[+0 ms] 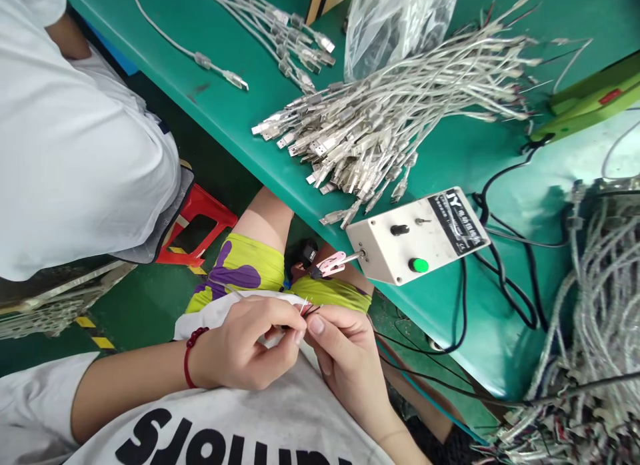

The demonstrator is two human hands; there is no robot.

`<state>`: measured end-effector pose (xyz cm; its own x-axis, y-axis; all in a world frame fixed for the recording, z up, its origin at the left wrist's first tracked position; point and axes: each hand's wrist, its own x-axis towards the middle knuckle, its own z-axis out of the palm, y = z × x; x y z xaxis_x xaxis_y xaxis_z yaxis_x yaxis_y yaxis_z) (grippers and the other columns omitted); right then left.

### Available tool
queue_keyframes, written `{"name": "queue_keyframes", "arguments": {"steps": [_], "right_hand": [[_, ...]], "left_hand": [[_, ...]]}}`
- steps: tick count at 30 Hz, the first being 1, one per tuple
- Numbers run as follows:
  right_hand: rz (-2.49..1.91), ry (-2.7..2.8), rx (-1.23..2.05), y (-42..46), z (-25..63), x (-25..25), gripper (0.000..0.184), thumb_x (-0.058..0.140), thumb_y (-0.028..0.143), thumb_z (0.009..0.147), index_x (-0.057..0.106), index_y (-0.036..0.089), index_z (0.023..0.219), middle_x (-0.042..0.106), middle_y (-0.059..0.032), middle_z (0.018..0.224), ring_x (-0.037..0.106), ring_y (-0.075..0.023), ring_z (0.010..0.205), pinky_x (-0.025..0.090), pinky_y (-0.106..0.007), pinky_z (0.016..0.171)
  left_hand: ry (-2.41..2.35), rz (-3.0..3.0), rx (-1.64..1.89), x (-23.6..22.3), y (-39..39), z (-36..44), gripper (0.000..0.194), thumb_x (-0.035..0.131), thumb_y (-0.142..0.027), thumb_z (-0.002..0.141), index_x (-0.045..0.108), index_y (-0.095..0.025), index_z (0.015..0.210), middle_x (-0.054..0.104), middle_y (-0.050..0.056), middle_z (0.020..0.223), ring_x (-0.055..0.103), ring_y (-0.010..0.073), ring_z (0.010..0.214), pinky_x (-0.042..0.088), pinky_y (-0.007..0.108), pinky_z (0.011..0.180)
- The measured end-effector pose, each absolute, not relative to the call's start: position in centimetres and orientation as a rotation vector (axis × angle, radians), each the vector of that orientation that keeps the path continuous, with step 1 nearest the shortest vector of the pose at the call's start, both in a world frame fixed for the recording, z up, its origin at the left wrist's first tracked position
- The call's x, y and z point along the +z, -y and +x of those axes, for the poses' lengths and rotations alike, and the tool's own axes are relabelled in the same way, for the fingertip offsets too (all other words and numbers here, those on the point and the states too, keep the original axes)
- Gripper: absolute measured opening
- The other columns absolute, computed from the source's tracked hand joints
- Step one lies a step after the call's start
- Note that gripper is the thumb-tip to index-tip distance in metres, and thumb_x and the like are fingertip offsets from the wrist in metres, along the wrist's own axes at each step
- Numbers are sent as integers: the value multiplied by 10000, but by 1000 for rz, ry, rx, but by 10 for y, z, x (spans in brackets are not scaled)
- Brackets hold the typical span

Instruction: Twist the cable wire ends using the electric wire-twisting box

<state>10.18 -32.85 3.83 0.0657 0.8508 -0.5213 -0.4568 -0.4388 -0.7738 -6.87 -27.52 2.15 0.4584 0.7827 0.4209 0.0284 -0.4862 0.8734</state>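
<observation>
My left hand [250, 345], with a red bead bracelet at the wrist, is closed in a pinch on the stripped end of a thin cable [307, 309]. My right hand [345, 351] meets it from the right, thumb and fingers pinched on the same fine wire ends. Both hands hover over my lap, just below the green bench edge. A small pink clip [333, 263] juts from the side of a white control box [417, 235] just above the hands.
A big heap of silvery USB cables [380, 118] lies on the green bench [240, 111], with a clear plastic bag [395, 21] behind. More cable bundles [595, 331] hang at right. Black leads trail from the box. Another person in white [75, 138] sits at left by a red stool [197, 225].
</observation>
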Motion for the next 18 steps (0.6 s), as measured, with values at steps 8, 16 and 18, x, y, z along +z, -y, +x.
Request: {"name": "queue_keyframes", "arguments": {"steps": [8,16,18], "right_hand": [[-1169,404,1604,319,101,48,252,1048,504,827,948,273,838,768,-21,695,605,-137,583,625,-299,678],[-1217,704,997,268,177,119,404,982,612,805,845,233,769,584,-9,555,442,-144,513,410,-285,497],[-1148,718,893,231,213,161,419,956,606,834,800,219,802,342,85,480,255,-99,478,316,-254,475]], "left_hand": [[-697,1755,1086,25,274,-67,390,710,-102,1033,568,-294,1341,784,5,971,634,117,600,562,210,574],[-1125,1734,589,-12,240,-76,64,717,-351,1000,765,-310,990,847,46,976,833,308,957,713,415,926],[-1151,1798,508,-31,221,-82,214,743,-491,924,736,-325,788,831,27,849,823,356,882,715,463,856]]}}
